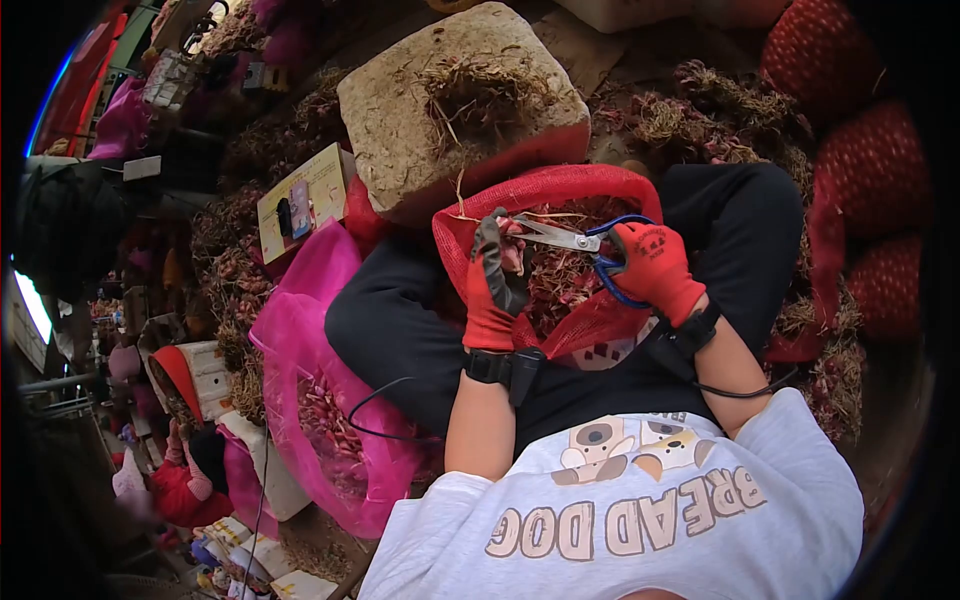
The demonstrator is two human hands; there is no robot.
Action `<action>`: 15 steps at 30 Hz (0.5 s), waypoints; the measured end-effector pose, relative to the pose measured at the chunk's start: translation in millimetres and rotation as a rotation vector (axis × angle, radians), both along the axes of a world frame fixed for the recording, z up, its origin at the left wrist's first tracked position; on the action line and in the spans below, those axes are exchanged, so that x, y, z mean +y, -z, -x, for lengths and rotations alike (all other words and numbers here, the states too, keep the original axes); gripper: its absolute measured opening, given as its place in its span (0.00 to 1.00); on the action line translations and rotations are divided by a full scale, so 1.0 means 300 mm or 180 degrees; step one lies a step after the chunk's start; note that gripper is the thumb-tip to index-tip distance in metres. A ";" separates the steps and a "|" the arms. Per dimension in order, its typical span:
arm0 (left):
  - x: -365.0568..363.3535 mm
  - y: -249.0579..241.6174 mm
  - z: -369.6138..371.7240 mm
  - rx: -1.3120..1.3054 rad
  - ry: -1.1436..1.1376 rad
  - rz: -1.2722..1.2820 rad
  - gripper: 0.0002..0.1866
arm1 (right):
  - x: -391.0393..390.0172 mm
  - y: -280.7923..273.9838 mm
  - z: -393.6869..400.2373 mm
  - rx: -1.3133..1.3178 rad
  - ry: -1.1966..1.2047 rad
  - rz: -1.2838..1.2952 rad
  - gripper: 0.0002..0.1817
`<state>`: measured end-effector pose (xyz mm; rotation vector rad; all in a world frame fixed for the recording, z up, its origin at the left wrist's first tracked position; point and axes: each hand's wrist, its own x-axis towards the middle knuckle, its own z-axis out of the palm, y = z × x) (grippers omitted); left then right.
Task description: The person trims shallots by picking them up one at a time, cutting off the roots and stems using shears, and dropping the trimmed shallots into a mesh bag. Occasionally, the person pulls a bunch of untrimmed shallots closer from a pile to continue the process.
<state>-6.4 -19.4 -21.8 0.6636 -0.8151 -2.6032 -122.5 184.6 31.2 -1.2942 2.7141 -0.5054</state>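
Note:
Both hands wear red gloves. My left hand [497, 277], its palm side dark, is closed around a small bunch of reddish shallots [511, 246]. My right hand [655, 268] grips the blue handles of a pair of scissors [565, 236]. The blades point left and reach the shallots at my left fingers. Below both hands, between my legs, an open red mesh bag [560, 180] holds reddish bulbs and dry trimmings [560, 285].
A foam block [390, 110] topped with dry roots stands ahead. To the left are a box [331, 180] and a pink mesh bag [310, 275] of shallots. Full red sacks [872, 170] line the right. Another person in red [188, 490] sits at the far left.

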 end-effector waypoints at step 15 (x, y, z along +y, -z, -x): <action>0.009 -0.007 -0.003 -0.0243 0.0070 0.0271 0.17 | -0.011 0.034 -0.005 -0.0725 0.0215 -0.0202 0.21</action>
